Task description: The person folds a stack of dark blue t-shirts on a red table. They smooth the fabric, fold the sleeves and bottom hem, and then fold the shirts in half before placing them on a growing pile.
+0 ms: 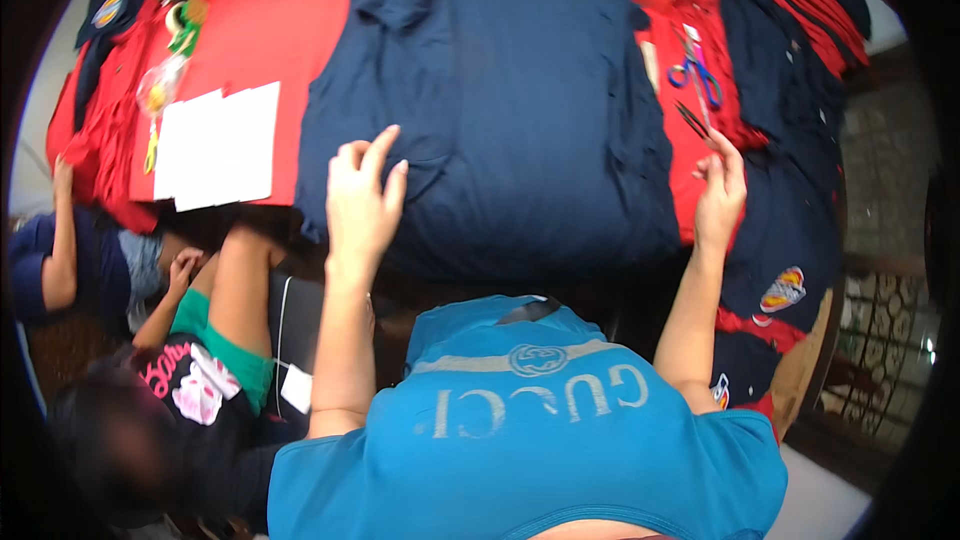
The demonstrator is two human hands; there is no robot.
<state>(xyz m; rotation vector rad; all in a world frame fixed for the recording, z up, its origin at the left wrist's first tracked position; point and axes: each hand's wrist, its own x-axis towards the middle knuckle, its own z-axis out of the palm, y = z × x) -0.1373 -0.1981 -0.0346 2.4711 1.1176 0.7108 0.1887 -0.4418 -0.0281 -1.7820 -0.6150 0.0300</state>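
Navy shirt [530,110] under loosely spread left hand [358,202], dark snips [690,121] gripped in right hand [720,198] — possible snag or nick if swung inward too low.

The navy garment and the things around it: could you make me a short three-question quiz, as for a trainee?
1. Which white things lie on the red surface to the left of the navy garment?
2. True or false: the blue-handled scissors lie to the right of the navy garment.
3. Which of the person's hands holds the small dark tool, perhaps thread snips? A. left B. right C. neither

Key:
1. White sheets.
2. True.
3. B, the right hand.
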